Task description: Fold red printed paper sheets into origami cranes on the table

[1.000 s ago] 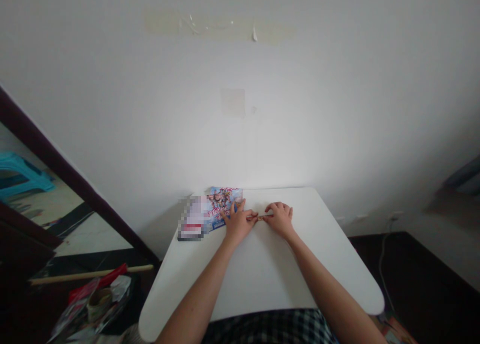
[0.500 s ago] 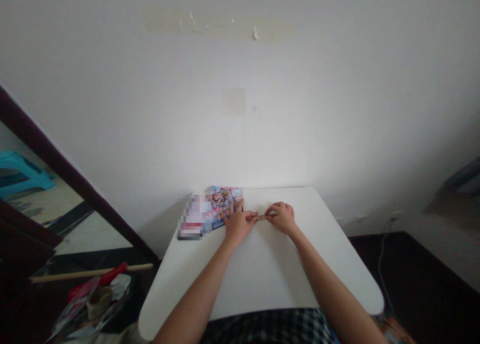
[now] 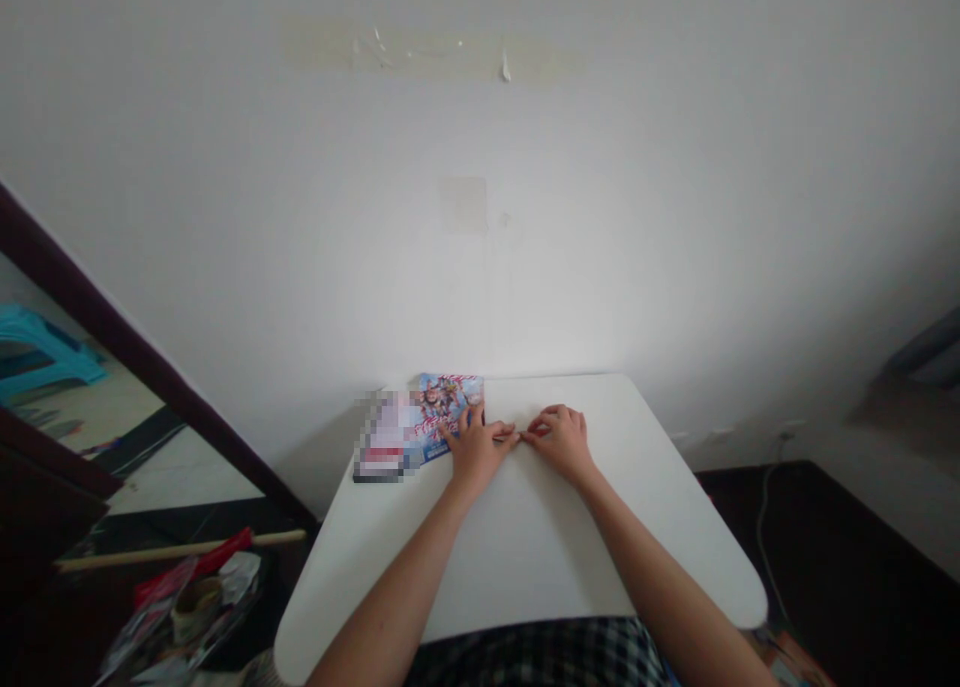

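Over the white table (image 3: 525, 557), my left hand (image 3: 475, 451) and my right hand (image 3: 562, 445) nearly meet at the fingertips. Between them is a small, narrow patterned strip (image 3: 519, 438), mostly hidden by the fingers. My left thumb and forefinger pinch its left end, while the other left fingers spread over the corner of a colourful printed booklet (image 3: 448, 395). The thumb and forefinger of my right hand are closed on the strip's right end. What the strip is made of cannot be made out.
A blurred-out object (image 3: 384, 442) lies left of the booklet. The wall (image 3: 487, 297) rises behind the table. On the floor at left are a wooden stick (image 3: 187, 547) and a pile of bags (image 3: 187, 617). A mirror (image 3: 142, 397) leans there.
My right fingertips have moved left along the strip, close to my left fingertips, so less of it shows. My left hand and the booklet stay nearly in place.
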`<state>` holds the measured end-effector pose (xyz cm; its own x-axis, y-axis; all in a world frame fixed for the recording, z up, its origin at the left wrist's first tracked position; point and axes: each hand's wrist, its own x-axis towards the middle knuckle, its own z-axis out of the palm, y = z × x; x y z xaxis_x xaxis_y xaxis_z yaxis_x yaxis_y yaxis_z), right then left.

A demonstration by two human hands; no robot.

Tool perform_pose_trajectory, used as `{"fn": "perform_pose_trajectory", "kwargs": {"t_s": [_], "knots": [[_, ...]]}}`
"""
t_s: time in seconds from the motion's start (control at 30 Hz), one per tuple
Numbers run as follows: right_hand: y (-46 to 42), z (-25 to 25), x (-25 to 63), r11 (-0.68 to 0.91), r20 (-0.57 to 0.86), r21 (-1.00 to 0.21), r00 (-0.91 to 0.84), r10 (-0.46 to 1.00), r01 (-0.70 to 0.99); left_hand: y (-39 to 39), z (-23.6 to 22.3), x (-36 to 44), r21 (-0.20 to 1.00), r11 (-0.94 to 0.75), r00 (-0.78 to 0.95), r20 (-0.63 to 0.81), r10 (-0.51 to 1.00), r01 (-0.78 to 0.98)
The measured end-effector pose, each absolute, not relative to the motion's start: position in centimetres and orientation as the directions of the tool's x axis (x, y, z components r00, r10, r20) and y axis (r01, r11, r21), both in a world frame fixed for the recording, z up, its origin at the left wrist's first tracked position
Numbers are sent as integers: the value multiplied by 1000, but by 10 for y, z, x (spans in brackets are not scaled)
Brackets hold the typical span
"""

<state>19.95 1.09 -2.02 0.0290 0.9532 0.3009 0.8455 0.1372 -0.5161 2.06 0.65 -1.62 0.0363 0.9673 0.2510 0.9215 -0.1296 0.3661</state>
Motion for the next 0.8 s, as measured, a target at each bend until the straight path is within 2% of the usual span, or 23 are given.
{"fn": "perform_pose_trajectory", "kwargs": {"t_s": [0.2, 0.6, 0.8], "knots": [[8, -22, 195, 122, 319, -472, 40, 947, 873, 8, -16, 24, 376, -125, 25, 259, 966, 918], [16, -15, 193, 39, 203, -554, 89, 975, 832, 13, -8, 19, 412, -90, 31, 148, 988, 907], [19, -13, 196, 30, 166, -557, 76, 983, 830, 14, -4, 16, 423, -82, 41, 107, 993, 903]]}}
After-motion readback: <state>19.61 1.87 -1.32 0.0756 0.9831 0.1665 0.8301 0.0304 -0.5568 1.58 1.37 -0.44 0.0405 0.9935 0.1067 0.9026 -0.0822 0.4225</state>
